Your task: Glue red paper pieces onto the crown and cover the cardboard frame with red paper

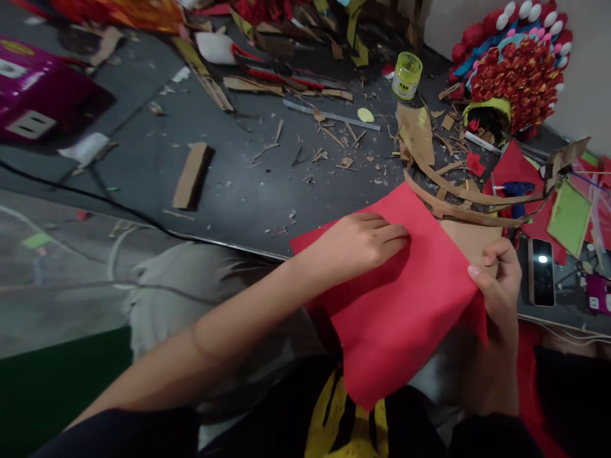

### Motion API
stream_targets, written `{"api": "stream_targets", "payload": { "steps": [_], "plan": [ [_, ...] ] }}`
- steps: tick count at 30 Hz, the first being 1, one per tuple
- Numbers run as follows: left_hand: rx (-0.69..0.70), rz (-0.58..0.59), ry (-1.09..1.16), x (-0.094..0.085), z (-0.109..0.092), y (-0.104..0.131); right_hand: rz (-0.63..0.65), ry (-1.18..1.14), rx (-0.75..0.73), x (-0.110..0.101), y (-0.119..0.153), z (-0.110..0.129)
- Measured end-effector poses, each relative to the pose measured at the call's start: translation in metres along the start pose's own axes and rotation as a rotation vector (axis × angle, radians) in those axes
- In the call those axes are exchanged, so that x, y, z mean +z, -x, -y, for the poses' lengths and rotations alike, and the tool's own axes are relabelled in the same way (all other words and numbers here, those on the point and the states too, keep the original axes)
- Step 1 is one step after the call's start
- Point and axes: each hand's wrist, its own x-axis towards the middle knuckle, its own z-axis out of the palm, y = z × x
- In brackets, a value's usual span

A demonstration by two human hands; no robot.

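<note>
A large sheet of red paper (405, 299) hangs over the dark table's front edge and droops toward my lap. On top of it lies my left hand (367, 240), its fingers curled and closed; whether anything is in them is hidden. My right hand (499, 280) pinches the sheet's right corner between thumb and fingers. A flat piece of brown cardboard (470, 242) shows beneath the paper and reaches to the right fingers.
Curved cardboard strips (477, 197) lie just beyond the paper. Right are a blue glue gun (518, 189), a phone (541, 273) and a green piece (570, 216). Farther back stand a yellow-lidded jar (407, 76) and a red decorated craft (520, 76). Scraps litter the table (238, 210).
</note>
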Motion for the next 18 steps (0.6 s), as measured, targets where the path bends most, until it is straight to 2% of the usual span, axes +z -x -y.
{"api": "stream_targets", "payload": {
  "steps": [4,14,18],
  "plan": [
    [0.029,-0.035,-0.059,0.006,-0.003,-0.002,-0.001,0.000,-0.020,0.001,-0.001,0.002],
    [0.008,-0.085,-0.004,0.012,-0.001,-0.003,0.002,0.017,-0.065,0.006,0.002,0.009],
    [0.052,-0.176,0.047,0.014,0.007,-0.001,0.029,0.013,-0.039,0.005,0.003,0.008]
  ]
}}
